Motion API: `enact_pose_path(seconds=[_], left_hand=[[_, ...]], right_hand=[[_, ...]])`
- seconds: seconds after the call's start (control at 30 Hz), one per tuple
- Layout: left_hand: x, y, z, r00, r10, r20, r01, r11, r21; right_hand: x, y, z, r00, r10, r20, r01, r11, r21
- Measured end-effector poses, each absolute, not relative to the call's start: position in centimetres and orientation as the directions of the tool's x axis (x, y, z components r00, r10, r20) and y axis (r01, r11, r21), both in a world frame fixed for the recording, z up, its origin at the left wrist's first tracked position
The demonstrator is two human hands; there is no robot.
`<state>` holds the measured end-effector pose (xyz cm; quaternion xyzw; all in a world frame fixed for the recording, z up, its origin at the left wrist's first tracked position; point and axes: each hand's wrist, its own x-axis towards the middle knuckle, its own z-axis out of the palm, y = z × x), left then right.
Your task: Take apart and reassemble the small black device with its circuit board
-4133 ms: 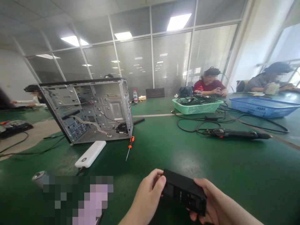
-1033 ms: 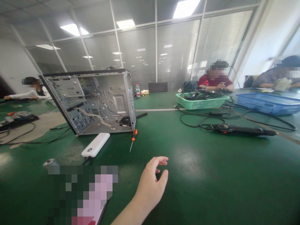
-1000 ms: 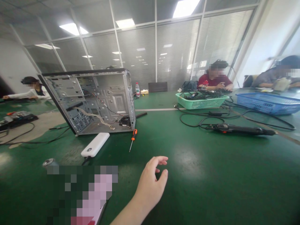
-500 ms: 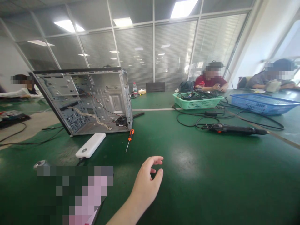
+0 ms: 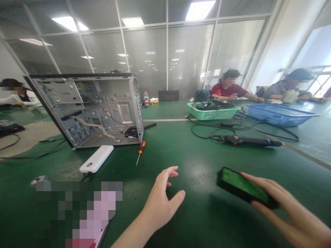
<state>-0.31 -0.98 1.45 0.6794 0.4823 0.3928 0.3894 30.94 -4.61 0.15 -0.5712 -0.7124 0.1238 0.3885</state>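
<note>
My right hand (image 5: 291, 206) holds a black rectangular device with a green circuit board face (image 5: 244, 186), gripped by its near end between thumb and fingers. It is tilted above the green table (image 5: 191, 213), and its exact kind I cannot make out. To its left, my left hand (image 5: 165, 196) is open and holds nothing, with thumb apart and fingers slightly curled. Beyond that hand lies a screwdriver (image 5: 140, 150) with an orange and black handle. An open computer case (image 5: 103, 103) stands behind it, with loose cables and a small black part inside.
A white power bank (image 5: 97, 159) lies before the case, near a pixelated pink object (image 5: 97, 213). At right rest a corded electric screwdriver (image 5: 250, 140), a green basket (image 5: 213, 113) of cables and a blue basket (image 5: 280, 117). Several people sit around the table.
My right hand has come into view from the right with the black device in it. My left thumb has spread farther from the fingers. The view has shifted slightly.
</note>
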Motion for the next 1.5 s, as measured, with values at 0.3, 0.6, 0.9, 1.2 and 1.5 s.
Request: enact_pose_path(seconds=[0.3,0.6,0.9,1.2,1.5], left_hand=[[-0.4,0.0,-0.1,0.231,0.972,0.035,0.245,-0.093,0.965],[0.1,0.2,0.3,0.206,0.975,0.080,0.157,-0.114,0.981],[-0.2,-0.2,0.8,0.217,0.970,0.114,0.181,-0.154,0.971],[-0.3,0.0,0.3,0.220,0.968,0.120,0.180,-0.161,0.970],[-0.5,-0.2,1.3,0.183,0.979,0.092,0.276,-0.141,0.951]], right_hand=[[17.3,-1.9,2.3,-0.370,0.756,0.540,0.683,0.615,-0.394],[18.7,-1.4,0.5,-0.360,0.650,0.669,0.640,0.694,-0.330],[19.1,-1.1,0.4,-0.314,0.704,0.637,0.641,0.652,-0.404],[19.0,-1.7,0.9,-0.290,0.755,0.589,0.636,0.612,-0.471],[18.6,-2.0,1.7,-0.193,0.945,0.265,0.433,0.324,-0.841]])
